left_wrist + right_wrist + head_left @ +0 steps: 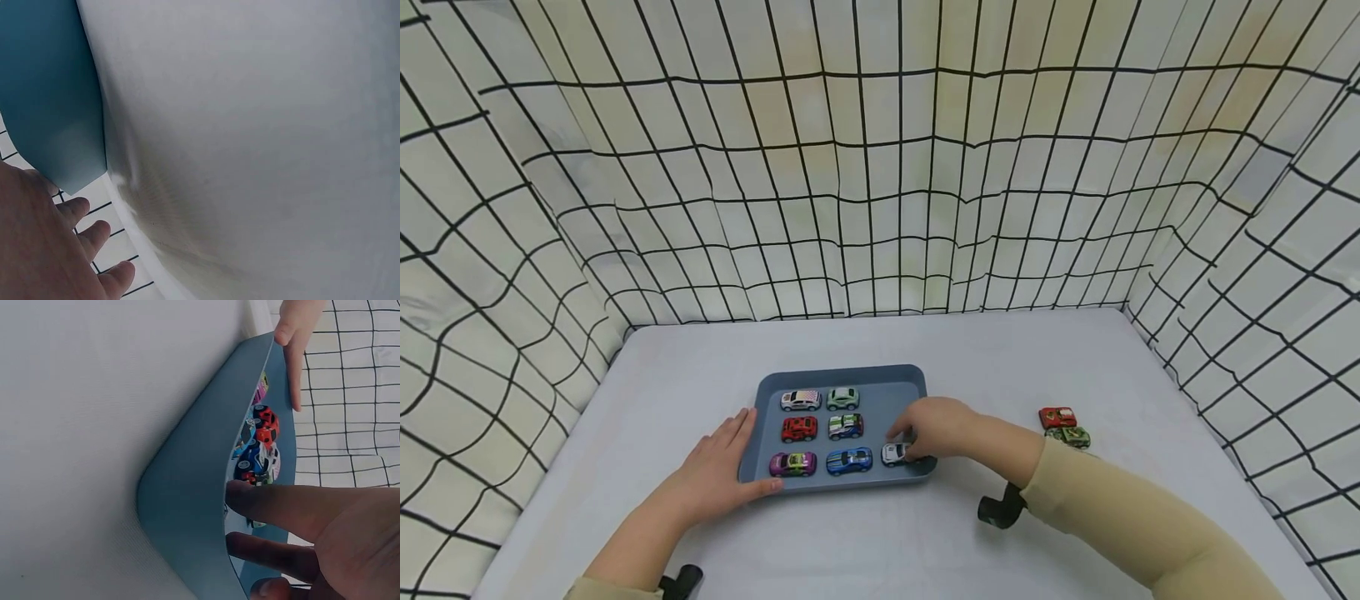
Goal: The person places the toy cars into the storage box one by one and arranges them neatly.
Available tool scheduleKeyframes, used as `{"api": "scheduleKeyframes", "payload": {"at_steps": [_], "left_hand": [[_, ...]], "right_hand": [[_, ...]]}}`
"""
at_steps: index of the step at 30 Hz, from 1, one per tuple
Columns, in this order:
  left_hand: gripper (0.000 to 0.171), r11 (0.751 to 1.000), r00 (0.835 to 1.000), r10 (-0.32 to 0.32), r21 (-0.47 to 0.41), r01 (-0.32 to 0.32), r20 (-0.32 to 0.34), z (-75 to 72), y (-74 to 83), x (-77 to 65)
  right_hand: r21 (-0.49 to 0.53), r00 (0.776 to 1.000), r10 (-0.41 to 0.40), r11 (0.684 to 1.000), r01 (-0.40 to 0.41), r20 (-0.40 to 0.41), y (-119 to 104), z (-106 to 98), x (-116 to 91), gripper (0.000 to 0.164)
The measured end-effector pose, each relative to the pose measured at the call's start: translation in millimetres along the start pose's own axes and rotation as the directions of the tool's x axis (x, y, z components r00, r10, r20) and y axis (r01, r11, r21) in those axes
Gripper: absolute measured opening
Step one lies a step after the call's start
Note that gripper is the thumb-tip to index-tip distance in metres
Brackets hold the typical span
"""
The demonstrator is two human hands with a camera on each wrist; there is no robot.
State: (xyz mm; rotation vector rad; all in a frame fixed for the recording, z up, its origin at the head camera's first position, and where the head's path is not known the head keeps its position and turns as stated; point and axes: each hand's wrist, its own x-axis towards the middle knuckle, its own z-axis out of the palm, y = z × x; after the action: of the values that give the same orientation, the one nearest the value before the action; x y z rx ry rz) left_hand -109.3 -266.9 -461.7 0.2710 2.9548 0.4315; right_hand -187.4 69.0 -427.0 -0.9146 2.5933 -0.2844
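A blue-grey tray (883, 390) holds toy cars in rows. My right hand (942, 427) reaches over its right side and pinches a white toy car (892, 454) at the front right corner; the fingers partly cover that car. At the tray's left edge rests my left hand (718, 467), fingers straight along the side and thumb at the front rim. Beside the white car sits a blue car (849, 460), then a purple one (792, 464). Behind them are a red car (799, 428), a white-green-blue car (846, 426), a white patterned car (801, 400) and a pale green car (842, 398).
On the white tabletop (1000, 358), right of the tray, a red toy car (1057, 417) and a green toy car (1067, 437) lie close together near my right forearm. Black netting (887, 196) over white sheeting encloses the back and both sides.
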Motion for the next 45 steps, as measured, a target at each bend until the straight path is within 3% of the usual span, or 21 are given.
{"api": "scheduleKeyframes", "payload": {"at_steps": [6,14,22,32,45], "left_hand": [[0.128,1.000,1.000,0.002,0.005,-0.002,-0.007,-1.7,-0.4,-1.4],[0.128,1.000,1.000,-0.003,0.000,0.003,0.014,-1.8,0.4,-1.2],[0.126,1.000,1.000,-0.005,-0.004,0.005,0.012,-1.7,2.1,-1.4],[0.127,1.000,1.000,-0.006,0.005,0.006,0.010,-0.3,0.6,-0.3],[0.127,1.000,1.000,-0.010,0.003,0.010,0.008,-0.1,1.6,-1.2]], "right_hand": [[-0.004,1.000,-0.012,1.000,0.012,-0.015,3.6,-7.7,-1.4,0.036],[0.076,0.998,-0.020,0.997,0.024,-0.058,14.9,-18.7,-12.8,0.038],[0.107,0.996,0.045,0.994,-0.037,-0.074,36.6,-31.3,-25.3,0.037],[0.136,0.987,0.132,0.983,-0.119,-0.090,76.0,-42.5,-47.8,0.040],[0.216,0.975,0.201,0.960,-0.177,-0.096,148.4,-34.7,-88.1,0.038]]}}
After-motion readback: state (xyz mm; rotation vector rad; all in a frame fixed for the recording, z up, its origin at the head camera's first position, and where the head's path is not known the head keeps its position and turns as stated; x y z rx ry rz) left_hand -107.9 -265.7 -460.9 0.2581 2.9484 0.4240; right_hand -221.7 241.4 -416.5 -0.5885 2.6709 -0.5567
